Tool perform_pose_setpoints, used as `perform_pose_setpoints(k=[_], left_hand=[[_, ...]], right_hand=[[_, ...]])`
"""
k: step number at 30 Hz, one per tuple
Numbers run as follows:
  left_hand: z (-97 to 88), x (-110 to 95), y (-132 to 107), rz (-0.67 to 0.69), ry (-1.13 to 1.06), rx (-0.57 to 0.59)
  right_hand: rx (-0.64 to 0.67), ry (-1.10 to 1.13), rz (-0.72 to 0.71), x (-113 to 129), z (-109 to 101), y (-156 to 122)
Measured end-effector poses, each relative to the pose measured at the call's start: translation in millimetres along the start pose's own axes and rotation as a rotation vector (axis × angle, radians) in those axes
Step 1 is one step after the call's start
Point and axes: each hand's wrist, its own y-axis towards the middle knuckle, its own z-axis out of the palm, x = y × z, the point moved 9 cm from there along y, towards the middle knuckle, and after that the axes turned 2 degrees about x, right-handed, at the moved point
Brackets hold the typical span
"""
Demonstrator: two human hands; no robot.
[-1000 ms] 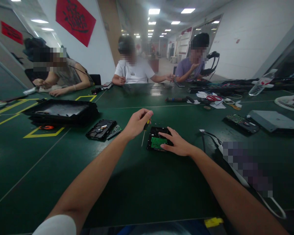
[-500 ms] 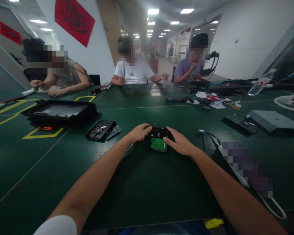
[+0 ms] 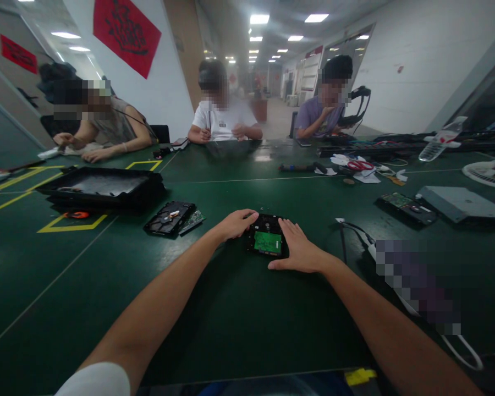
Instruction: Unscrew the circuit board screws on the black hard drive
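A hard drive (image 3: 268,242) lies in front of me with its green circuit board facing up. My left hand (image 3: 238,224) is closed at the drive's upper left corner, thumb and forefinger on its edge; its other fingers are curled and partly hidden. Along the drive's right side rests my right hand (image 3: 299,245), open, with the fingertips at the upper right edge and the thumb stretched out beside the lower right corner. Tiny loose bits, too small to name, lie just beyond the drive.
Left of my hands are another drive (image 3: 171,217), a loose circuit board (image 3: 192,221) and a black tray (image 3: 103,184). To the right are a third drive (image 3: 406,208), a grey metal box (image 3: 464,203), a power strip's cable (image 3: 355,225) and a bottle (image 3: 441,140). Three people sit opposite.
My right thumb has moved off the circuit board, down to the drive's lower right corner, and that hand has spread. My left hand has hardly moved. The middle person opposite has drawn a hand in.
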Motion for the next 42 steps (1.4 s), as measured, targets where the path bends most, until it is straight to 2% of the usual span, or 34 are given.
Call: perform_pose_setpoints(k=[8, 13, 17, 22, 28, 30, 35, 38, 42], left_hand=[[-4.2, 2, -2, -0.015, 0.003, 0.048], [-7.4, 5, -1, -0.024, -0.007, 0.057], [-9.7, 8, 0, -0.024, -0.015, 0.057], [-10.9, 12, 3, -0.017, -0.015, 0.072], [-9.6, 16, 6, 0.01, 0.019, 0.089], [-11.7, 18, 8, 0.018, 0.053, 0.068], [-30.3, 15, 22, 0.051, 0.212, -0.079], [-38.9, 0, 41, 0.116, 0.347, -0.171], [-30.4, -20, 73, 0.186, 0.483, -0.191]], right_hand=[[-0.046, 0.055, -0.004, -1, -9, 0], [-0.088, 0.097, -0.094, -3, -27, -3], [-0.075, 0.079, -0.131, -10, -31, -3], [-0.056, 0.072, -0.078, -24, -34, -4], [0.035, 0.08, 0.024, -37, -33, -8], [-0.025, 0.113, 0.054, -39, -35, -6], [-0.305, 0.166, 0.1, -42, -45, 3], [-0.408, 0.091, 0.113, -42, -56, 4], [-0.441, -0.01, 0.217, -47, -70, -4]])
